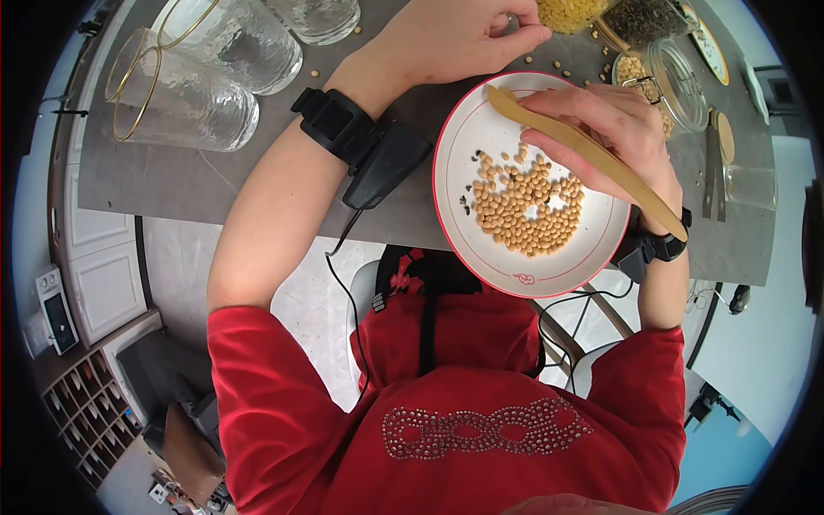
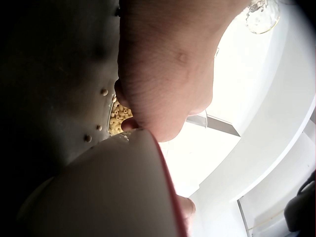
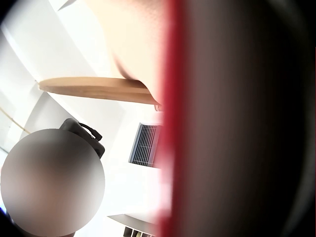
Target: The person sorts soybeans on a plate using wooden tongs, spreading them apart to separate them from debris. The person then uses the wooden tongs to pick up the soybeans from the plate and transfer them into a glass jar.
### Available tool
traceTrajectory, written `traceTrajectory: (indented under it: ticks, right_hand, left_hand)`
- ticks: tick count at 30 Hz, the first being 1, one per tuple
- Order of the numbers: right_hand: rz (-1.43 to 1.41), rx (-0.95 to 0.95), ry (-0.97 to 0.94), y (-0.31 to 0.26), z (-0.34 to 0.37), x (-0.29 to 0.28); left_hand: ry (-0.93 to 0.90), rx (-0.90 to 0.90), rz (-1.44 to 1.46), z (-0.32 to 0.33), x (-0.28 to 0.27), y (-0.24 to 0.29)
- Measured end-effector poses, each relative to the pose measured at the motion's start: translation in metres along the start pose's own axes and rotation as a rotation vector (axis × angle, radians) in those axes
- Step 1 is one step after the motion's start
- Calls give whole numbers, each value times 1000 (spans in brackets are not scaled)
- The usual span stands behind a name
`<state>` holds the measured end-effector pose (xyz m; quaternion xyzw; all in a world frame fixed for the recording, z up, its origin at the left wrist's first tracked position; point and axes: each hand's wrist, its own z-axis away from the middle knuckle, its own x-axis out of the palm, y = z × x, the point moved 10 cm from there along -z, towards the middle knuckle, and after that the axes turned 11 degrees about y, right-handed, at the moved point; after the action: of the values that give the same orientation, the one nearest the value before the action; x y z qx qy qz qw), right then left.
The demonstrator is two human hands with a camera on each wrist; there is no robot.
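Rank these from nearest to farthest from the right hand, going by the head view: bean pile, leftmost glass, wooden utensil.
1. Wooden utensil, held in the right hand.
2. Bean pile, on the plate, left of the hand.
3. Leftmost glass, far left.

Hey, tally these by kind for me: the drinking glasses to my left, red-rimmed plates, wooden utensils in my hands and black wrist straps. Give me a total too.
Drinking glasses to your left: 3
Red-rimmed plates: 1
Wooden utensils in your hands: 1
Black wrist straps: 2
Total: 7
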<state>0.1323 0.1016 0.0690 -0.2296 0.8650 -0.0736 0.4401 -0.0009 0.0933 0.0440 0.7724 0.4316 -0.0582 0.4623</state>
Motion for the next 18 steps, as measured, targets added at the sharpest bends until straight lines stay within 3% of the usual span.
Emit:
traceTrajectory:
  ticks: [18]
  right_hand:
    - [-1, -2, -1, 0, 0, 1]
  left_hand:
    - [21, 16, 10, 1, -2, 0]
